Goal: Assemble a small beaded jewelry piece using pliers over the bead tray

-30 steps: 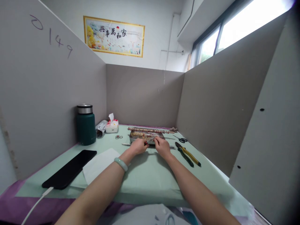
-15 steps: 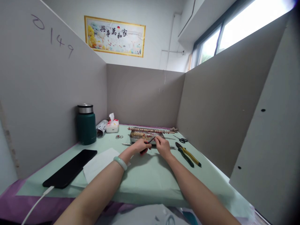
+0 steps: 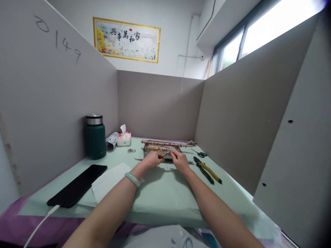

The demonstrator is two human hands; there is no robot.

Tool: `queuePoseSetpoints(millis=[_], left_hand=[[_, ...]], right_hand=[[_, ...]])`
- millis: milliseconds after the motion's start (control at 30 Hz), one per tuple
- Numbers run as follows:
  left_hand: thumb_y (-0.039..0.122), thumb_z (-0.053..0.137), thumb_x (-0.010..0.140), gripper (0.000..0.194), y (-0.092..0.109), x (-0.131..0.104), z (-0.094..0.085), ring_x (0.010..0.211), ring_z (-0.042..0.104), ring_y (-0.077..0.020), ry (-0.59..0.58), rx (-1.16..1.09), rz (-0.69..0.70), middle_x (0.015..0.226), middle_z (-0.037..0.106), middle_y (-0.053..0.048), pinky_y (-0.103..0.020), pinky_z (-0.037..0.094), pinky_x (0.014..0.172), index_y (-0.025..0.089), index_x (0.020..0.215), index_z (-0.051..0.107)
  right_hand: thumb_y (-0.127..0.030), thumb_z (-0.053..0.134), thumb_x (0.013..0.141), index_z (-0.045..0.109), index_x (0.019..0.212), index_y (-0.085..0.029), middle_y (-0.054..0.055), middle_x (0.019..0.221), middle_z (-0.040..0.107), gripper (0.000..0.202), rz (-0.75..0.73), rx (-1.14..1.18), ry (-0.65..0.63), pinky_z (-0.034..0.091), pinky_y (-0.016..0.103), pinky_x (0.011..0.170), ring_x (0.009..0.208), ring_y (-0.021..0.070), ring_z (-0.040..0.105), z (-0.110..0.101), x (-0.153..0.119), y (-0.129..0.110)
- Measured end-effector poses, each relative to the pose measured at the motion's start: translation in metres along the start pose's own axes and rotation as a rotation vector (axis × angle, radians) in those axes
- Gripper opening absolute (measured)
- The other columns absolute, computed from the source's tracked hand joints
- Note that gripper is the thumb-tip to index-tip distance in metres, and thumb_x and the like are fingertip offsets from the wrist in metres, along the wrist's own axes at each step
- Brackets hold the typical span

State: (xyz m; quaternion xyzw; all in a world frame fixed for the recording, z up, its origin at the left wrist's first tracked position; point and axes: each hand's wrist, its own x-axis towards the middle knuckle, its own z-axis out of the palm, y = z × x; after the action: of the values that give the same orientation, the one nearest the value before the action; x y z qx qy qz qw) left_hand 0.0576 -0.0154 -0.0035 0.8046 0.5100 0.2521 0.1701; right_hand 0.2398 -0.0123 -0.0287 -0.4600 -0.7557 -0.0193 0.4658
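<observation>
My left hand (image 3: 152, 159), a pale green bangle (image 3: 132, 179) on its wrist, is closed around slim pliers (image 3: 166, 154). Their dark metal jaws point up and right toward my other hand, and the handles are mostly hidden by my fingers. My right hand (image 3: 180, 161) pinches something too small to make out at the tip of the jaws. Both hands hover at the front edge of a metal tray (image 3: 144, 155) with many small gold and red beads in it. Across the tray's back lies a stick (image 3: 167, 143) strung with reddish pieces.
Right of my hands lie green-and-yellow pliers (image 3: 207, 171) and black scissors (image 3: 201, 154). On the left are a phone (image 3: 77, 186) on a cable, white paper (image 3: 111, 181), a green flask (image 3: 95, 141), a tissue pack (image 3: 124, 138) and small rings (image 3: 131, 151). Grey partitions (image 3: 160, 105) enclose the table.
My left hand has turned and closed, so the red-and-black handles that showed below it are now hidden. My right hand has hardly moved.
</observation>
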Motion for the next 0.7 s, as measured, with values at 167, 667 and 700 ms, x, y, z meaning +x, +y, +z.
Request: queuePoseSetpoints(millis=[167,667,700], left_hand=[[0.032,0.050,0.073,0.018,0.000,-0.003,-0.003,0.038,0.044,-0.0100,-0.113,-0.158,-0.040,0.046,0.049,0.002,-0.022,0.034,0.040,0.016,0.067,0.057],[0.033,0.053,0.072,0.020,0.011,-0.013,-0.007,0.037,0.042,-0.0111,-0.304,-0.427,-0.107,0.042,0.048,0.002,-0.025,0.036,0.043,0.016,0.061,0.053],[0.034,0.053,0.072,0.021,0.012,-0.013,-0.007,0.037,0.042,-0.0109,-0.314,-0.439,-0.123,0.042,0.048,0.002,-0.025,0.035,0.043,0.016,0.062,0.054]], right_hand=[[-0.029,0.040,0.087,0.066,0.080,-0.021,0.002,0.072,0.067,0.028,-0.021,0.006,-0.036,0.038,0.023,0.063,0.067,0.0156,0.058,-0.001,0.001,0.001],[-0.028,0.040,0.087,0.067,0.082,-0.022,0.003,0.076,0.068,0.028,-0.034,-0.100,0.027,0.037,0.024,0.064,0.068,0.0161,0.059,0.003,-0.003,0.002],[-0.028,0.041,0.087,0.067,0.082,-0.022,0.003,0.076,0.068,0.028,-0.035,-0.099,0.025,0.037,0.024,0.064,0.068,0.0162,0.059,0.003,-0.003,0.003]])
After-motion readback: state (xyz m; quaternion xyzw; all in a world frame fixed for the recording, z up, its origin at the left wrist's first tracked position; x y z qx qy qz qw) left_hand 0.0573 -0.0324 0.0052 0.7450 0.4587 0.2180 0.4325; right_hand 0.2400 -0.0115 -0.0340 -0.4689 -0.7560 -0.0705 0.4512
